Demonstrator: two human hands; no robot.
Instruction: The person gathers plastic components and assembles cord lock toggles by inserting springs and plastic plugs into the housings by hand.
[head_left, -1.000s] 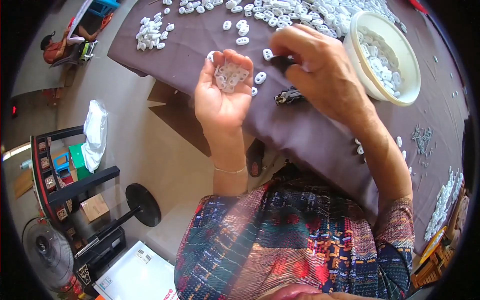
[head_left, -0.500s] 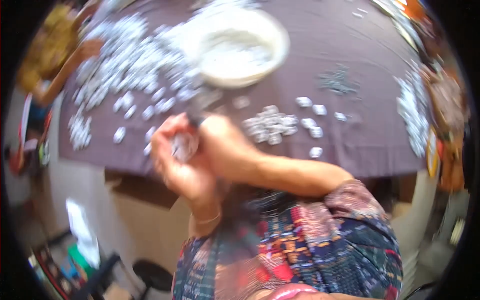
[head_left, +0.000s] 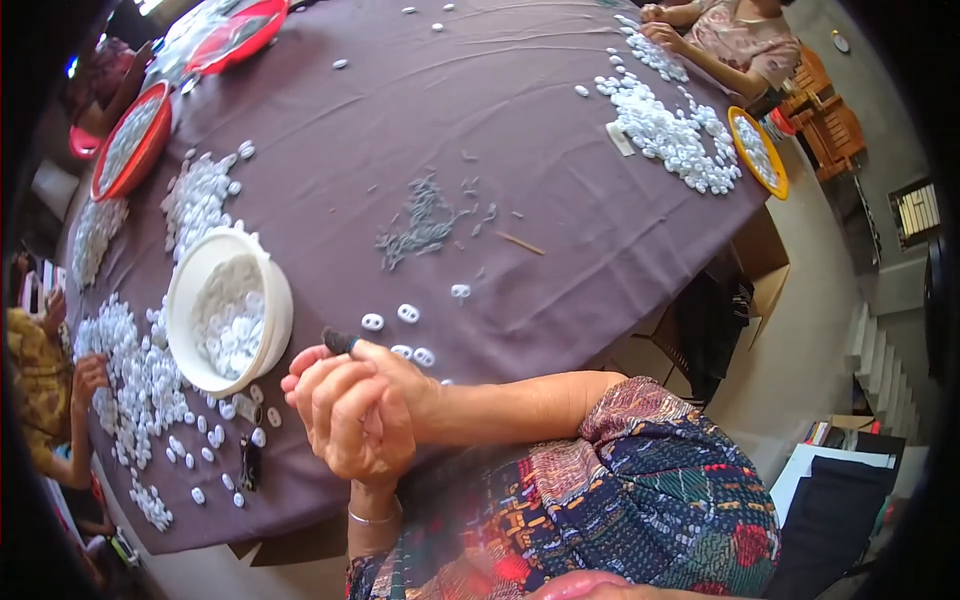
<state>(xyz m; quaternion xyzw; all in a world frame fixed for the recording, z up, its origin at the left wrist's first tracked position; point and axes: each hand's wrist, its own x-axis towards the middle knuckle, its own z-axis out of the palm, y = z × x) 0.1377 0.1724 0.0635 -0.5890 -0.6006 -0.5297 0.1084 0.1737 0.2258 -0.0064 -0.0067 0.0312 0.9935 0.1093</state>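
Mid-assembly: right hand (head_left: 385,385) gripped a dark tool (head_left: 338,341), left hand (head_left: 350,430) curled, probably around white pieces; next needs alignment.

Left hand (head_left: 355,440) mostly hidden behind right hand (head_left: 385,385); grip contents unclear.

Matt purple-brown cloth (head_left: 520,130) covers the table, smooth weave with soft creases. Small white pieces (head_left: 668,130) look like hard plastic, slightly glossy; same stuff heaped at 9 o'clock. White bowl (head_left: 186,290) at 10 o'clock from my hands: smooth plastic, dull sheen. Red bowls (head_left: 128,140) at 11 o'clock: glossy plastic rims. Orange dish (head_left: 757,150) at 2 o'clock, shiny plastic. My right hand (head_left: 385,385) pinches a dark tool tip (head_left: 338,341), matt, material unclear. My left hand (head_left: 350,425) wears a thin shiny metal bangle (head_left: 372,518). My sleeve (head_left: 640,500): printed woven cloth, matt.
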